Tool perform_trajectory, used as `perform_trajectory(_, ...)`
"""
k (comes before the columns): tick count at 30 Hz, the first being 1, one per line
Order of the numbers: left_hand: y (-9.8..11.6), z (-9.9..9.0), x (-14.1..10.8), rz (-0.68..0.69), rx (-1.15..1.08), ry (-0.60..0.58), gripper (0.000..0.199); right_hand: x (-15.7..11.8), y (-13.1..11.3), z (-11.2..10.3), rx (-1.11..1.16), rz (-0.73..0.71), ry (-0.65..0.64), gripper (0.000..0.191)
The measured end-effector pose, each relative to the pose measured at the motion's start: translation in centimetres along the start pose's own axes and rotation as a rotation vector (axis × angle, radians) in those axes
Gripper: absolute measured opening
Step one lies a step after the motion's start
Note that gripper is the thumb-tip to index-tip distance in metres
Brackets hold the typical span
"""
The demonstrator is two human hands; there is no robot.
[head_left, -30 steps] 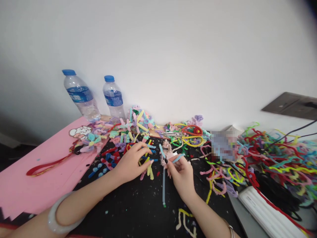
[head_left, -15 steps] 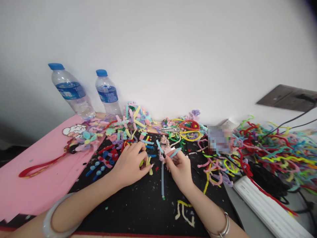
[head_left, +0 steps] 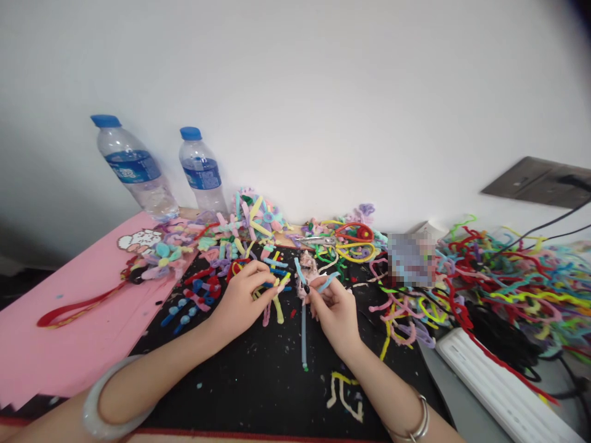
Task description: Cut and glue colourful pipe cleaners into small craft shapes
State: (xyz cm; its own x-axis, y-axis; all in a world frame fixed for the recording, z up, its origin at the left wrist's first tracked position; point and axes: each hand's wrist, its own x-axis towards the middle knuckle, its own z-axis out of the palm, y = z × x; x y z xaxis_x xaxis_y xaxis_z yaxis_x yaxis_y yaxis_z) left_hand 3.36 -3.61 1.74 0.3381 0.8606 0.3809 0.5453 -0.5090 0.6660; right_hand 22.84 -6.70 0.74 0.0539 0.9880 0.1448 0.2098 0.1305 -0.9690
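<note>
Fuzzy stems held above a black mat (head_left: 258,387) on the bench (head_left: 281,239). The right hand (head_left: 336,312) pinches a light-blue piece (head_left: 299,272) between thumb and forefinger, near the mat's middle; its visible arm slants away from the wearer and slightly left, and a black spot marks its lower end. A second light-blue length (head_left: 329,283) crosses the right fingers, pointing away and right; whether the two are joined is concealed by the fingers. The left hand (head_left: 242,301) has thumb and fingertips closed on a short yellow stem (head_left: 286,278), its free end directed right and slightly away. Below the black spot, a grey-blue strip (head_left: 303,335) runs lengthwise toward the wearer, ending in green; its upper end is hidden. Two bottles (head_left: 132,167) (head_left: 201,174) bear blue labels with white marks, too small to read. A pixelated patch (head_left: 412,258) obscures one object. Both forearms are cut off by the frame.
</note>
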Motion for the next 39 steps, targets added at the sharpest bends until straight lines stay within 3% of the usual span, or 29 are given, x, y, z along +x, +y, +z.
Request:
perform_trajectory(6,-0.7,0.1,0.3,-0.044,-0.116,0.038,0.02,0.0,-0.1,0.0,0.001,0.007,-0.011,0.011)
perform_trajectory(9,-0.4,-0.2,0.4,-0.16,-0.221,0.076,0.019,-0.1,-0.1,0.0,0.006,-0.002,-0.021,0.012)
perform_trajectory(13,0.4,-0.4,0.6,-0.345,-0.509,-0.049,0.025,-0.4,-0.3,0.3,0.026,-0.016,-0.079,0.011)
perform_trajectory(18,0.8,0.0,0.6,-0.449,-0.754,-0.146,0.027,-0.6,-0.4,0.6,0.0,-0.027,-0.113,0.01)
perform_trajectory(26,0.6,0.4,0.2,-0.515,-0.888,-0.19,0.026,-0.8,-0.1,0.6,-0.043,-0.027,-0.206,0.01)
perform_trajectory(31,0.9,0.6,0.1,-0.491,-0.857,-0.28,0.037,-1.0,-0.1,0.6,-0.091,-0.05,-0.247,0.012)
perform_trajectory(39,1.1,0.6,0.2,-0.589,-0.843,-0.346,0.033,-0.9,-0.3,0.6,-0.107,-0.072,-0.249,0.011)
